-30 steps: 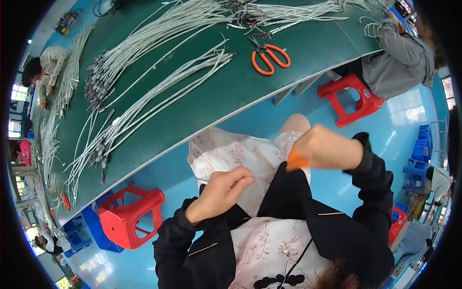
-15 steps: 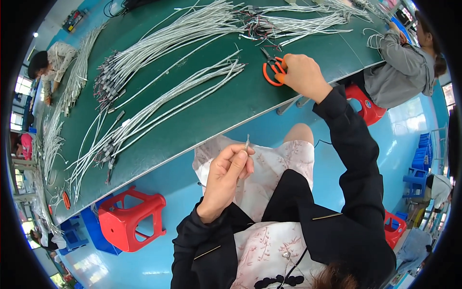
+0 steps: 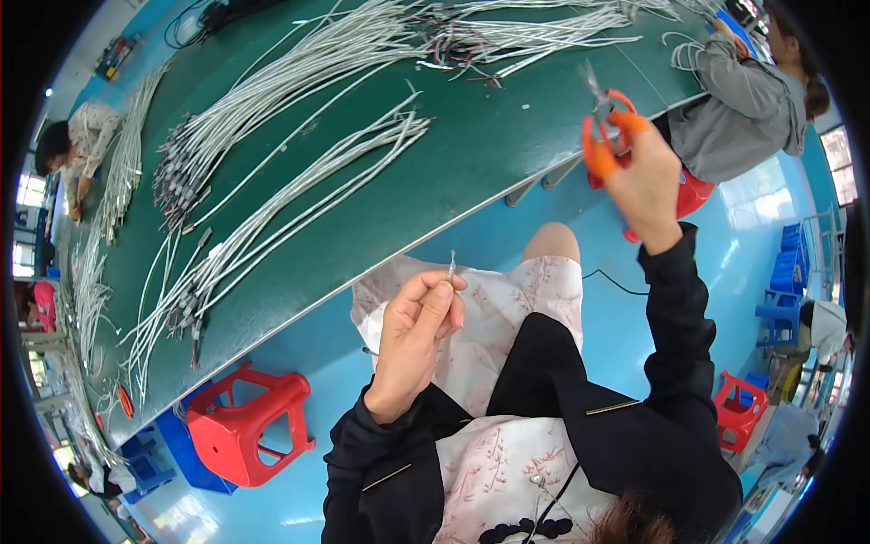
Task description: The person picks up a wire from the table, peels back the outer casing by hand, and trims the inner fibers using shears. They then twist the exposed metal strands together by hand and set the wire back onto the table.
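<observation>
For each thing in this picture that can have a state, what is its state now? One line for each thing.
Left hand: closed, pinching a thin wire end above the lap.
Thin wire end: upright between the fingertips.
Right hand: raised, gripping the scissors.
Orange-handled scissors: lifted off the table, blades pointing up; open or shut cannot be told.
White cable bundles: lying loose on the green table.
Red stool: upright, unoccupied.

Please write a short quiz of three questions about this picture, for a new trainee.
1. True or false: the right hand holds the orange-handled scissors up off the green table.
2. What does the left hand pinch? A) a thin wire end B) a red stool C) a blue crate
3. Fill in: the white cable bundles lie on the ___ table.

Key: 1 true; 2 A; 3 green.
</observation>
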A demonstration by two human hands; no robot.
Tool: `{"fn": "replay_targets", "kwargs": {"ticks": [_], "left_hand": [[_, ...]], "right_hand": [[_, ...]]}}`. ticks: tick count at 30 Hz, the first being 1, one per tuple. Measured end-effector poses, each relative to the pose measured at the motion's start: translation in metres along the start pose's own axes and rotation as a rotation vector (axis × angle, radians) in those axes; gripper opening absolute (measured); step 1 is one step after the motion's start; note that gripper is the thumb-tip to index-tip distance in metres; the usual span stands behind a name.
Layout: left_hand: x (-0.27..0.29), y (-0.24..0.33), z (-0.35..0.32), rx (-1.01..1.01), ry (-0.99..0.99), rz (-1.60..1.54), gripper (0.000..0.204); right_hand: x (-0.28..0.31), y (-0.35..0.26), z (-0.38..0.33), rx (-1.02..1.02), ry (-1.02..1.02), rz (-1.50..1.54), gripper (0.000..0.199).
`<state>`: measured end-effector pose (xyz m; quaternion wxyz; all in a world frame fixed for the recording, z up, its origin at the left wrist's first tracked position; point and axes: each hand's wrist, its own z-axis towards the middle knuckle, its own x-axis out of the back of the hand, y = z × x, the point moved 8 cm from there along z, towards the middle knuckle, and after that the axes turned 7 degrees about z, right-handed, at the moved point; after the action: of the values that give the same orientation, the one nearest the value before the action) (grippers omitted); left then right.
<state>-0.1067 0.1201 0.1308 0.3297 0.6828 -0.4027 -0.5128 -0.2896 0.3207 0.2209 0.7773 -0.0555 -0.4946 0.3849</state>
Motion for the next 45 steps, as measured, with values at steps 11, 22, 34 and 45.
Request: {"fn": "replay_targets", "kwargs": {"ticks": [11, 22, 34, 45], "left_hand": [[-0.014, -0.007, -0.006, 0.049, -0.036, 0.019, 0.019], [-0.021, -0.004, -0.006, 0.02, -0.036, 0.028, 0.018], [-0.02, -0.001, -0.01, 0.009, -0.042, 0.014, 0.018], [-0.01, -0.002, -0.009, -0.073, -0.021, -0.005, 0.016]], "right_hand": [[-0.008, 0.044, -0.021, -0.543, -0.27, 1.098, 0.022], [-0.014, 0.015, -0.059, -0.382, -0.251, 2.388, 0.027], [-0.061, 0.042, -0.076, -0.815, -0.162, 2.493, 0.016], [-0.026, 0.033, -0.077, -0.149, -0.15, 0.219, 0.015]]}}
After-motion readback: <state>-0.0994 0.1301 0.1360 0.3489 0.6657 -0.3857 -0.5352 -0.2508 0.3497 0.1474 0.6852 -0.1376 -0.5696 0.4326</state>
